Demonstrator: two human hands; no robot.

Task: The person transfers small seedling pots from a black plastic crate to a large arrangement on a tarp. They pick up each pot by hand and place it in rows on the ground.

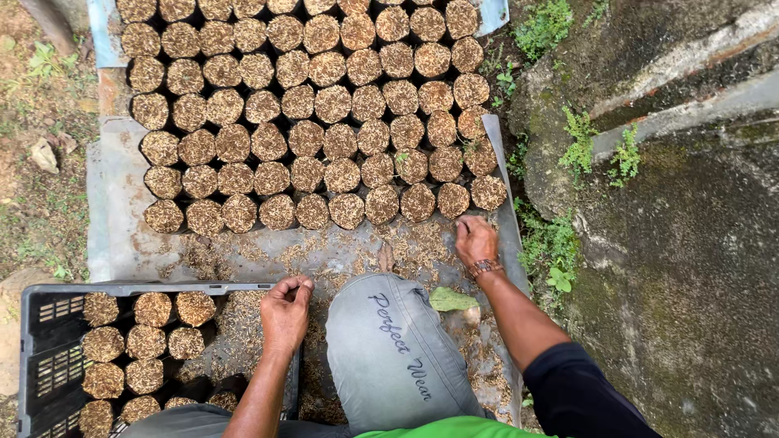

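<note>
Seven rows of ten soil-filled bags point(307, 174) in view, top row cropped — roughly a dozen more in one crate point(32, 357).

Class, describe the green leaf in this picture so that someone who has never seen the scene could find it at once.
Start at the person's bent knee in grey cloth, low in the middle. Just to its right, on the husk-strewn sheet and below the right hand, lies the leaf. It is the only flat green thing there; everything around it is brown litter.

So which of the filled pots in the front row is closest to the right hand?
The pot at the far right end of the front row: it sits just above the right hand, while the rest of that row runs off leftward.
</note>
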